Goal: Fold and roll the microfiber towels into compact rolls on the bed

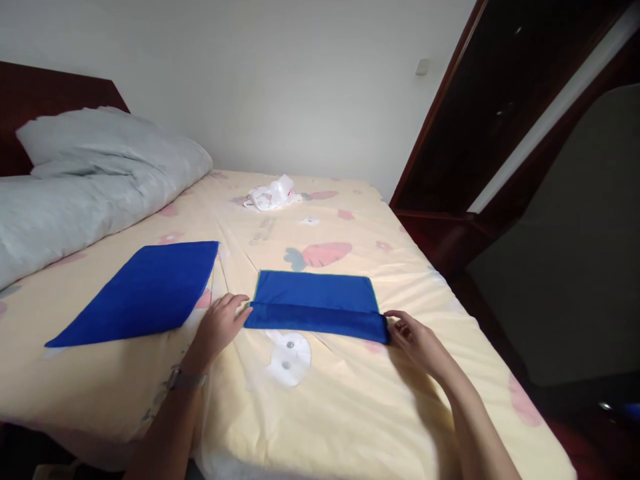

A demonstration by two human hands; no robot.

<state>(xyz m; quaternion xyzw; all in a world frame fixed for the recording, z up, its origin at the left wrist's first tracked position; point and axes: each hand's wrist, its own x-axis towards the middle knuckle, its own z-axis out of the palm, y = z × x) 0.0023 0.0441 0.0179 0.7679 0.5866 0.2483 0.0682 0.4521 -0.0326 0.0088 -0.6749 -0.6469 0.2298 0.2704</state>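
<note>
A blue cloth (315,293) lies on the bed, its near edge folded over into a band. At the left end of that band is my left hand (225,321), thumb and fingertips at the cloth's edge with a small gap between them. My right hand (410,337) is at the band's right end, fingers curled by the corner; whether they pinch the fabric is too small to tell. Another blue cloth (145,293) lies flat to the left of my left hand.
The bed has a yellow patterned sheet (350,413). A grey quilt (100,180) is heaped at the back left, beside a dark headboard (60,90). A crumpled white plastic bag (273,193) lies near the wall. Dark furniture (465,113) stands at the right.
</note>
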